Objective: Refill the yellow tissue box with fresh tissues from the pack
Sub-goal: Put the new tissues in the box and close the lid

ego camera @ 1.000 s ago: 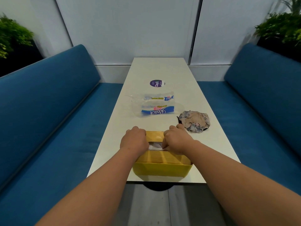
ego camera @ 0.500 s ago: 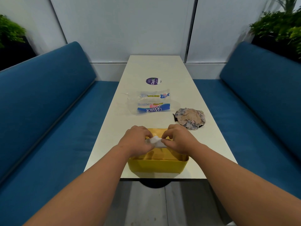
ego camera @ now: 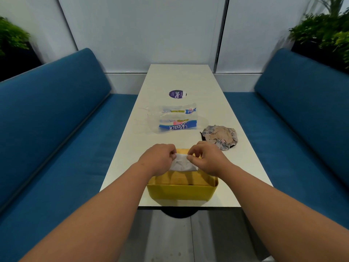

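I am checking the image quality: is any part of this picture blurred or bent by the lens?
Head view: the plants at both upper corners are smeared; the blue benches bow outward from wide-angle distortion; the hands and yellow tissue box are sharp; lighting is soft.

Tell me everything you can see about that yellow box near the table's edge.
The yellow tissue box is a rounded rectangular tub, smooth like plastic, with a tan, wood-like top panel. It stands upright at the near end of the white table. A white tissue rises from its top, pinched by the left hand and right hand above the box.
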Demonstrator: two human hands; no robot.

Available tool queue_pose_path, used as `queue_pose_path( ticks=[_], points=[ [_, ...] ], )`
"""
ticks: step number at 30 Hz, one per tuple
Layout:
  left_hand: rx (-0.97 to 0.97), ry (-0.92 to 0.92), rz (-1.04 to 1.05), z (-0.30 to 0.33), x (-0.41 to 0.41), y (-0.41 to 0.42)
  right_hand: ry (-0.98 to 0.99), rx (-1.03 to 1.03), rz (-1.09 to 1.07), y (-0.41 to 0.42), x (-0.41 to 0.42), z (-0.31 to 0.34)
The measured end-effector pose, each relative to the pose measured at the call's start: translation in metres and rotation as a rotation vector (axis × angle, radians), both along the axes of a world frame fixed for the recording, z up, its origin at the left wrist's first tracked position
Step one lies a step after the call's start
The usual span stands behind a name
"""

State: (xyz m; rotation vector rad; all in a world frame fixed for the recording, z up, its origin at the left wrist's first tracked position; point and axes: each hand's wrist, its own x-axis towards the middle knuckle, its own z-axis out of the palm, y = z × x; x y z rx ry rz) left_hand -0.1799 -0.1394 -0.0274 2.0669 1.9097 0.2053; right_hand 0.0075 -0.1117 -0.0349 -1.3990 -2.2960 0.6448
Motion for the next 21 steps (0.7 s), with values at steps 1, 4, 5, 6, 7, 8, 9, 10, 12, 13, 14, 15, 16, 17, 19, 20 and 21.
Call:
queue_pose_path(
  ticks=[1,4,5,6,7,8,9,10,12,13,14,15,16,17,19,20,21],
  points=[
    [-0.007,-0.005,0.0,0.0,-0.001,-0.001,0.011,-0.01,-0.011,0.001,0.001,0.0],
    [-0.003,-0.039,0.017,0.002,-0.004,-0.001,0.043,0.0,-0.095,0.007,0.005,-0.001],
    [0.011,-0.052,0.037,0.002,-0.005,-0.001,0.023,0.014,-0.129,0.011,0.007,-0.001],
    [0.03,-0.061,0.061,0.002,-0.006,0.001,-0.014,0.026,-0.157,0.014,0.008,-0.002],
    [0.051,-0.063,0.085,0.002,-0.008,0.002,-0.055,0.03,-0.176,0.018,0.009,-0.003],
    [0.064,-0.052,0.106,0.002,-0.009,0.005,-0.093,0.024,-0.184,0.021,0.01,-0.002],
    [0.069,-0.031,0.121,0.002,-0.01,0.007,-0.13,0.01,-0.183,0.023,0.011,-0.002],
    [0.061,-0.003,0.127,0.002,-0.011,0.01,-0.171,-0.005,-0.169,0.025,0.01,-0.002],
    [0.017,0.046,0.108,0.001,-0.013,0.014,-0.263,-0.032,-0.116,0.029,0.007,0.0],
    [-0.01,0.07,0.084,0.001,-0.013,0.015,-0.299,-0.047,-0.086,0.03,0.005,0.002],
    [-0.035,0.093,0.056,0.001,-0.013,0.017,-0.328,-0.059,-0.056,0.032,0.002,0.003],
    [-0.051,0.112,0.03,0.001,-0.013,0.018,-0.354,-0.067,-0.025,0.033,0.001,0.004],
    [-0.058,0.124,0.011,0.001,-0.013,0.02,-0.378,-0.068,0.005,0.034,0.0,0.005],
    [-0.059,0.13,-0.003,0.002,-0.013,0.021,-0.399,-0.067,0.029,0.036,-0.002,0.006],
    [-0.072,0.157,-0.037,0.003,-0.014,0.025,-0.448,-0.06,0.078,0.039,-0.004,0.008],
    [-0.085,0.179,-0.06,0.003,-0.015,0.026,-0.483,-0.054,0.107,0.04,-0.005,0.009],
    [-0.093,0.2,-0.08,0.002,-0.015,0.027,-0.516,-0.049,0.132,0.041,-0.006,0.01]
  ],
)
